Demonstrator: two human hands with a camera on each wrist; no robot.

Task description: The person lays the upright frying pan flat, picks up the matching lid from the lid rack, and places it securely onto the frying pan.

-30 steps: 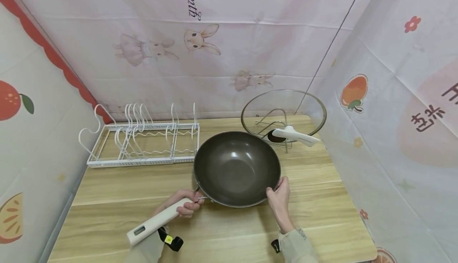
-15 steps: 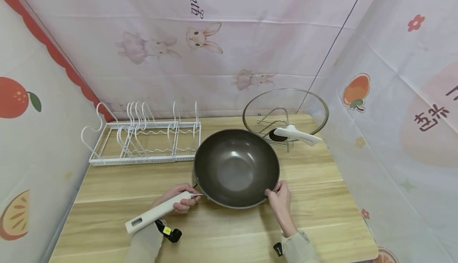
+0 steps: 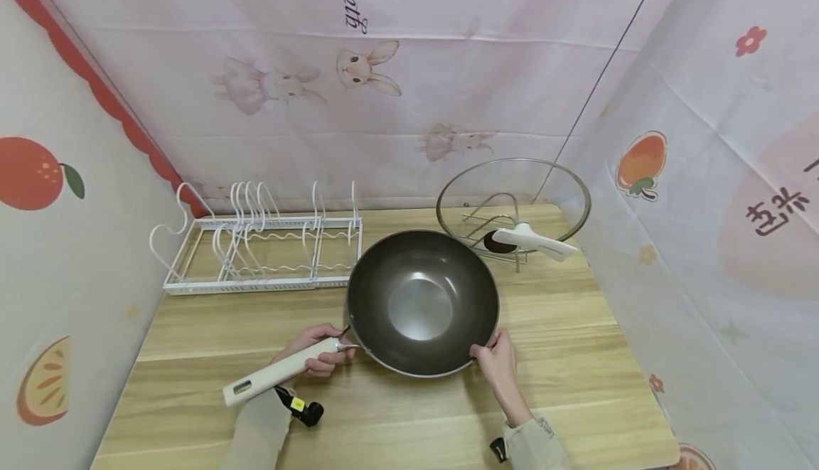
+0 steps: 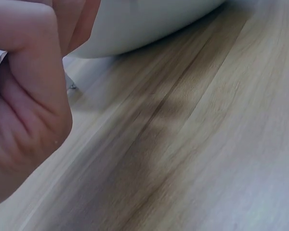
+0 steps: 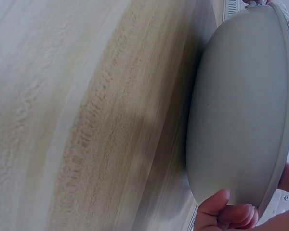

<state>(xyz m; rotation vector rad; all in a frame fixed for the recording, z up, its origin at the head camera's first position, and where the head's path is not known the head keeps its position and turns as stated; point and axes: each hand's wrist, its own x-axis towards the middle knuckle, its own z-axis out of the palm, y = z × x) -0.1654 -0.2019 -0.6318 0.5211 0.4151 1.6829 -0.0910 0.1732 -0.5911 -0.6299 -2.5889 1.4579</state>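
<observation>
A wok [image 3: 422,306] with a dark inside and a pale outside is at mid table in the head view. My left hand [image 3: 316,353] grips its cream handle [image 3: 275,377] at the end near the pan. At the lower right rim, my right hand [image 3: 498,361] pinches the edge between thumb and fingers. The right wrist view shows curled fingers [image 5: 231,215] against the pale underside [image 5: 241,106] of the wok. In the left wrist view the wok's base [image 4: 149,24] is close to the wood; whether it touches I cannot tell.
A white wire rack [image 3: 269,284] with upright loops stands at the back left. At the back right, a glass lid [image 3: 579,225] with a white-handled knob [image 3: 534,242] leans in a small wire stand [image 3: 517,264]. Patterned cloth walls [image 3: 294,157] enclose the wooden table [image 3: 576,356].
The wok's near rim has moved slightly down in the head view, and its inner base shows more. The handle's free end has risen in the frame. Both hands keep their hold.
</observation>
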